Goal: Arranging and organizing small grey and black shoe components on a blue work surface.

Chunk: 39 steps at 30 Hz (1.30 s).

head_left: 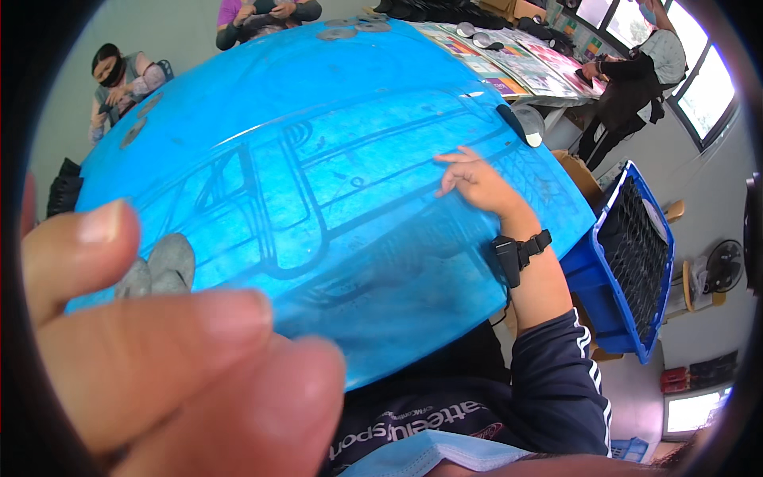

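My left hand (183, 350) looms very large and blurred at the lower left, close up, its fingers partly curled and spaced apart with nothing seen between them. Behind its fingertips, grey oval pads (172, 262) lie on the blue-covered table (381, 183). My right hand (477, 183) is over the right half of the table, fingers loosely bent and apart, holding nothing. A black strap with a small box (518, 256) circles my right wrist. Beyond that hand, a black and clear rounded piece (526, 125) rests at the table's right edge.
A blue crate (612, 278) with black netted material stands right of the table. More grey pads lie at the far edge (342, 33) and left edge. Two people sit across the table; another person (636, 75) stands at a poster-covered table (532, 63) at the far right.
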Each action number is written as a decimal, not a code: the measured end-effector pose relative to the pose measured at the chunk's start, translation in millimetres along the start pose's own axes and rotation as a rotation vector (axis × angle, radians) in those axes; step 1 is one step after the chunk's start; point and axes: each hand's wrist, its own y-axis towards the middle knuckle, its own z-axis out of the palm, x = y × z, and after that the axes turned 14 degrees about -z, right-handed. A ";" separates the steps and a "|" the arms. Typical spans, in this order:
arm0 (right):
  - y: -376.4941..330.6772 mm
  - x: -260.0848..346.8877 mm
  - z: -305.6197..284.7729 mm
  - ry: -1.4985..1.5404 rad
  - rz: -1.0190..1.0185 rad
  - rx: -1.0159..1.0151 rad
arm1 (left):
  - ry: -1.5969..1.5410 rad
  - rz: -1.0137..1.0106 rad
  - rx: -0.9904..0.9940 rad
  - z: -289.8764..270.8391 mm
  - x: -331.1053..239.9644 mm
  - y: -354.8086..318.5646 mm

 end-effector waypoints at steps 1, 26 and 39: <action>-2.5 1.7 -1.4 0.055 -0.027 0.001 | -0.032 -0.017 -0.014 5.8 -2.6 -0.4; -7.5 9.5 -17.9 0.254 0.042 0.160 | -0.434 -0.307 -0.335 43.0 -16.2 -33.8; -14.3 3.1 -20.6 0.019 0.116 0.090 | -0.466 -0.326 -0.368 43.0 -18.0 -37.5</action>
